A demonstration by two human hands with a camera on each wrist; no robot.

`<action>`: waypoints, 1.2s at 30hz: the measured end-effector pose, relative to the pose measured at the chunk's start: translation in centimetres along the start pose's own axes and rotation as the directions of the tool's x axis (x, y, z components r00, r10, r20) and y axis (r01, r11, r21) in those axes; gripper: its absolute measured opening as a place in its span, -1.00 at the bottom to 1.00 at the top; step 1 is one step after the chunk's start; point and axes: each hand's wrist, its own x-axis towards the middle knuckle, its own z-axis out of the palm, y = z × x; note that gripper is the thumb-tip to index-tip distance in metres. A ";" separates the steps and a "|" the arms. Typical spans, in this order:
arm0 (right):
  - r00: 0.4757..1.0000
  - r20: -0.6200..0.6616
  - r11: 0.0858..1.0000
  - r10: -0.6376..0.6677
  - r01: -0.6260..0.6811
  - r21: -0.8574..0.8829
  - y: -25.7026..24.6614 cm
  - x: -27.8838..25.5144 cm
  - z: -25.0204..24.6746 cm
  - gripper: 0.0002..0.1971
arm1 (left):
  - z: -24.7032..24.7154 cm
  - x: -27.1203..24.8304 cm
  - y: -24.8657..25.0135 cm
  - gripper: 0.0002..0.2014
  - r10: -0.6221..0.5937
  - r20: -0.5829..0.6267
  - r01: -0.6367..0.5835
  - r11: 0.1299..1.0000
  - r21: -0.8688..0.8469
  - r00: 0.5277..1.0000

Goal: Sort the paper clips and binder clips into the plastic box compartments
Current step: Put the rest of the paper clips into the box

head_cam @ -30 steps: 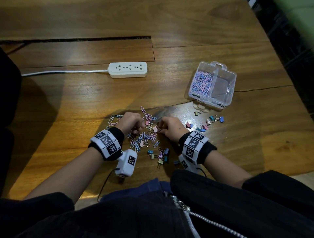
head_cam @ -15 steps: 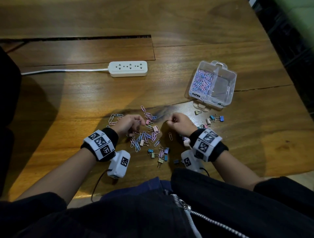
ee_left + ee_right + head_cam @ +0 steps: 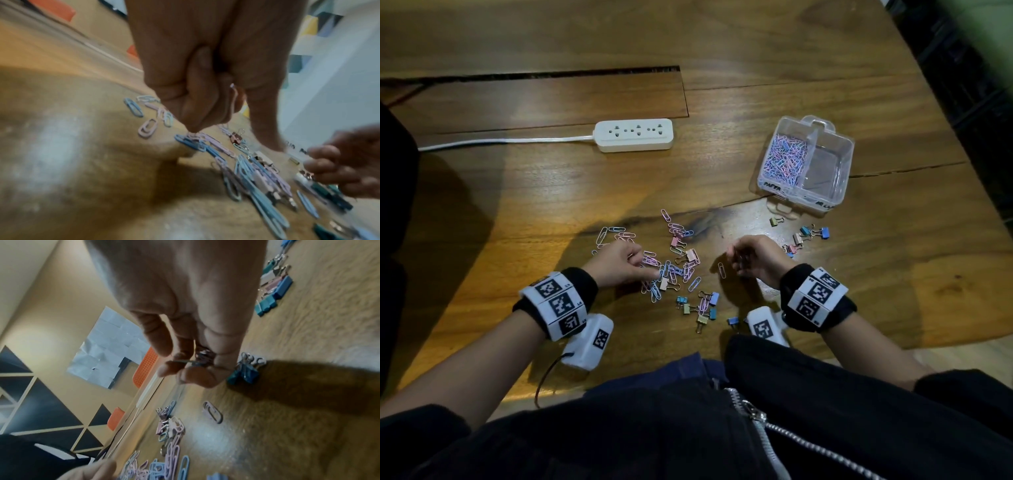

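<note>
Pastel paper clips (image 3: pixel 671 270) lie mixed with small binder clips (image 3: pixel 702 308) on the wooden table in front of me. My left hand (image 3: pixel 650 272) rests at the left side of the pile, its curled fingers pinching paper clips (image 3: pixel 193 135). My right hand (image 3: pixel 738 255) hovers just right of the pile with its fingers curled round binder clips (image 3: pixel 202 358). One paper clip (image 3: pixel 722 270) lies alone below it. The clear plastic box (image 3: pixel 835 202) stands at the far right; its left compartment holds many paper clips (image 3: pixel 786 161), and its right compartment (image 3: pixel 825 171) looks bare.
More binder clips (image 3: pixel 804 236) lie between my right hand and the box. A white power strip (image 3: pixel 634 135) with its cord lies further back on the left. The table's right edge (image 3: pixel 941 102) runs diagonally, close behind the box.
My right hand has lifted away from the pile and drifted right with clips in its fingers, leaving one paper clip behind. The left hand stayed at the pile, shifting slightly.
</note>
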 end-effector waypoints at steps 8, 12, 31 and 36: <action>0.974 -0.162 0.676 -0.161 -0.011 -0.737 1.7 -0.6 1.5 -0.71 | 0.3 0.0 0.8 -0.22 0.139 0.128 -0.184 0.862 0.473 0.982; 0.952 -0.194 0.549 -0.236 -0.034 -0.835 2.1 -0.3 2.3 -0.48 | 0.1 0.7 0.8 -0.41 0.172 0.181 -0.243 0.818 0.521 0.968; 0.977 0.012 0.873 -0.215 0.197 -0.446 0.5 0.5 1.7 -0.75 | 0.3 1.2 1.6 -0.71 0.219 0.096 -0.226 0.971 0.072 0.971; 0.990 0.143 0.990 0.007 -0.027 0.139 -0.5 1.1 1.1 -0.73 | 0.2 1.4 2.2 -0.73 0.081 0.040 -0.046 0.830 -0.556 0.996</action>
